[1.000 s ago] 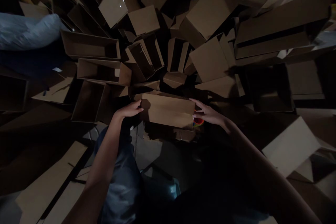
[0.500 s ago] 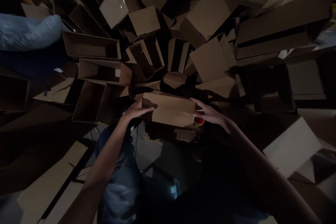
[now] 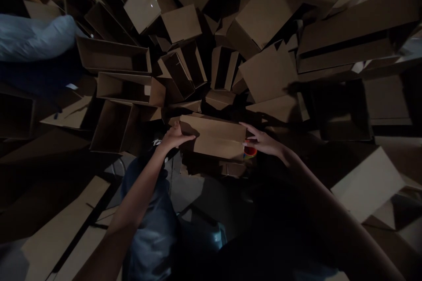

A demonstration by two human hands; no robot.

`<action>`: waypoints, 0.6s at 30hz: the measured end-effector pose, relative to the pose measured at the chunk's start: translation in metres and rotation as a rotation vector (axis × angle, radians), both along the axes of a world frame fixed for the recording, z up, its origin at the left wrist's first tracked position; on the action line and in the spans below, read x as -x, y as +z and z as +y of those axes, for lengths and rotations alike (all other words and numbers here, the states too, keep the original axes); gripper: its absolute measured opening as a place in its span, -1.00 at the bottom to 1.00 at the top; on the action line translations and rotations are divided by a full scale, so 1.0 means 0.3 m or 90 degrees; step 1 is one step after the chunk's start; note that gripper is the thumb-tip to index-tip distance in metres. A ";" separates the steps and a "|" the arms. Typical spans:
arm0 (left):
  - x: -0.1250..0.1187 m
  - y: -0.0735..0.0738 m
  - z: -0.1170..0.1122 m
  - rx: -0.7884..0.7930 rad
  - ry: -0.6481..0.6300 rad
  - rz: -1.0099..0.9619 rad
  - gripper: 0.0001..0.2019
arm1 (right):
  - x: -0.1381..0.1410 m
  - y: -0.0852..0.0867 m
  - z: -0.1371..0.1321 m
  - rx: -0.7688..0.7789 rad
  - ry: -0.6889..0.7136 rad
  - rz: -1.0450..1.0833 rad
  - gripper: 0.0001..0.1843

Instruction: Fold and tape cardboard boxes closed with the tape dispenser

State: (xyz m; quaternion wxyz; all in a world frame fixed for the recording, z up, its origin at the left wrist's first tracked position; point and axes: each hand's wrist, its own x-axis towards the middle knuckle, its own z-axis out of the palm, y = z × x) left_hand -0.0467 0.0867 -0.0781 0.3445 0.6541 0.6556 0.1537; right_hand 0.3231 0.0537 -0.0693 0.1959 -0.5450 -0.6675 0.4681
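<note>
A brown cardboard box (image 3: pixel 216 137) sits in front of me among a heap of boxes. My left hand (image 3: pixel 174 137) grips its left end, fingers curled over the edge. My right hand (image 3: pixel 263 141) is at its right end, fingers stretched along the side, and under it shows a small red, round thing with orange and blue on it (image 3: pixel 249 152). I cannot tell whether my right hand holds that thing or only the box. The scene is dim.
Several open and shut cardboard boxes (image 3: pixel 121 57) pile up behind and to both sides. Flat cardboard sheets (image 3: pixel 62 224) lie at the lower left, a pale box (image 3: pixel 367 182) at the right. A light blue bag (image 3: pixel 33 37) lies at far left. My knees (image 3: pixel 154 224) are below.
My left hand has slid right and up onto the box's left end and closed over its edge. The box and right hand have barely moved.
</note>
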 end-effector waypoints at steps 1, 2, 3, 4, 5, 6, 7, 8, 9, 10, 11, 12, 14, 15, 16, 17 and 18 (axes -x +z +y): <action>-0.002 0.008 -0.002 0.012 0.012 0.024 0.02 | 0.000 0.001 0.001 0.003 0.001 -0.004 -0.06; -0.004 0.015 -0.004 0.024 0.026 0.048 0.00 | 0.000 0.002 0.002 0.005 0.004 -0.007 -0.05; -0.006 0.020 -0.006 0.033 0.035 0.064 -0.02 | -0.001 0.002 0.003 0.005 0.008 -0.008 -0.05; -0.007 0.023 -0.008 0.033 0.035 0.062 -0.04 | -0.002 0.002 0.004 0.004 0.012 -0.009 -0.05; -0.007 0.023 -0.009 0.030 0.032 0.054 -0.06 | -0.002 0.002 0.004 0.004 0.014 -0.010 -0.05; -0.006 0.021 -0.009 0.027 0.031 0.044 -0.08 | -0.002 0.001 0.004 0.003 0.013 -0.011 -0.05; -0.004 0.017 -0.009 0.021 0.032 0.036 -0.09 | -0.002 0.001 0.004 0.002 0.010 -0.010 -0.05; -0.001 0.012 -0.008 0.012 0.035 0.030 -0.10 | -0.001 0.001 0.003 0.002 0.008 -0.008 -0.06; 0.002 0.008 -0.006 0.001 0.036 0.025 -0.11 | 0.000 0.002 0.002 0.002 0.004 -0.007 -0.06; 0.004 0.004 -0.005 -0.008 0.037 0.023 -0.11 | 0.001 0.004 0.000 0.003 0.002 -0.004 -0.07; 0.006 0.001 -0.003 -0.014 0.037 0.023 -0.11 | 0.003 0.006 -0.001 0.005 -0.001 -0.002 -0.07; 0.008 0.000 -0.001 -0.016 0.038 0.026 -0.11 | 0.006 0.008 -0.002 0.008 -0.002 -0.001 -0.06; 0.009 0.001 0.001 -0.011 0.035 0.033 -0.11 | 0.009 0.014 -0.005 0.016 -0.003 -0.004 -0.05; 0.009 0.004 0.001 -0.009 0.034 0.037 -0.11 | 0.011 0.016 -0.006 0.019 -0.003 -0.006 -0.05; 0.008 0.007 0.002 -0.007 0.034 0.044 -0.11 | 0.011 0.018 -0.006 0.021 -0.001 -0.008 -0.05; 0.007 0.009 0.001 -0.004 0.034 0.051 -0.12 | 0.011 0.019 -0.007 0.020 -0.001 -0.008 -0.05; 0.006 0.011 0.001 0.000 0.035 0.060 -0.13 | 0.011 0.020 -0.007 0.019 0.000 -0.006 -0.05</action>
